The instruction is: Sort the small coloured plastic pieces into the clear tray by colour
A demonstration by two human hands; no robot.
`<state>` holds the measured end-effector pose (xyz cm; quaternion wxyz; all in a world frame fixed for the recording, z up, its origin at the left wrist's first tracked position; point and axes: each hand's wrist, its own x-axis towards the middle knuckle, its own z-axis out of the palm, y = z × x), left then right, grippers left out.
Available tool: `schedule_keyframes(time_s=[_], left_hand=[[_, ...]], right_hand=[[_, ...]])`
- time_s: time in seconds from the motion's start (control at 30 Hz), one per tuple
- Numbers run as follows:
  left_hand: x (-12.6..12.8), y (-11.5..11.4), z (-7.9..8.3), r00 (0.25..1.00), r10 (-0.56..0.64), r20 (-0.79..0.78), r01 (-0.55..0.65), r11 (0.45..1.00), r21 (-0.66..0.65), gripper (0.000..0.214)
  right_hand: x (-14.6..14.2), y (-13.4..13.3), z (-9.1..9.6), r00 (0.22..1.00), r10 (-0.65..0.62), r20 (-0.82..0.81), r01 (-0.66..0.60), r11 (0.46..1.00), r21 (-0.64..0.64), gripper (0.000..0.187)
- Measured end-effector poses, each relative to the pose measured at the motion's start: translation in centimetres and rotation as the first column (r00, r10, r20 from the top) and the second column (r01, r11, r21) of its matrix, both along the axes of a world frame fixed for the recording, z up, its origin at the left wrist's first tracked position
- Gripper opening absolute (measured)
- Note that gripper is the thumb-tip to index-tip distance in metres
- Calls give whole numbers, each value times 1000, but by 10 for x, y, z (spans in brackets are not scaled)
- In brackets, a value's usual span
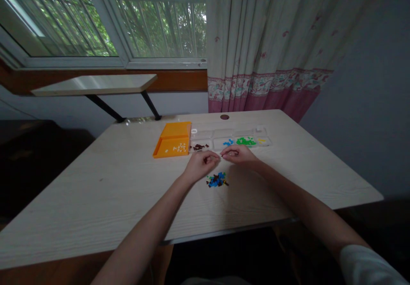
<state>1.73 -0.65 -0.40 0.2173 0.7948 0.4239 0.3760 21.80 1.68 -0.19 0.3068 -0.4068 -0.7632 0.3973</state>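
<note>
My left hand and my right hand meet fingertip to fingertip above the table, both closed in a pinch. A tiny dark piece seems to sit at the right fingertips; what the left fingers hold, if anything, is too small to make out. Just below them lies a pile of small blue, brown, green and yellow pieces. Beyond the hands is a clear compartment tray. It holds brown pieces, blue pieces, green pieces and a few yellow pieces.
An orange two-part tray with small white pieces stands left of the clear tray. The pale wooden table has a round brown cap near its back edge. A raised shelf stands at the back left, by the window and curtain.
</note>
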Motion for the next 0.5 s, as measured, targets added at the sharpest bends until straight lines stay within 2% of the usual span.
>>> schedule_keyframes(time_s=[0.23, 0.5], left_hand=[[0, -1, -1, 999, -7, -32, 8, 1000, 10, 20], [2, -2, -2, 999, -4, -38, 5, 1000, 30, 19]], right_hand=[[-6, -5, 0, 997, 4, -83, -5, 1000, -8, 34], [-8, -6, 2, 995, 7, -96, -11, 999, -37, 36]])
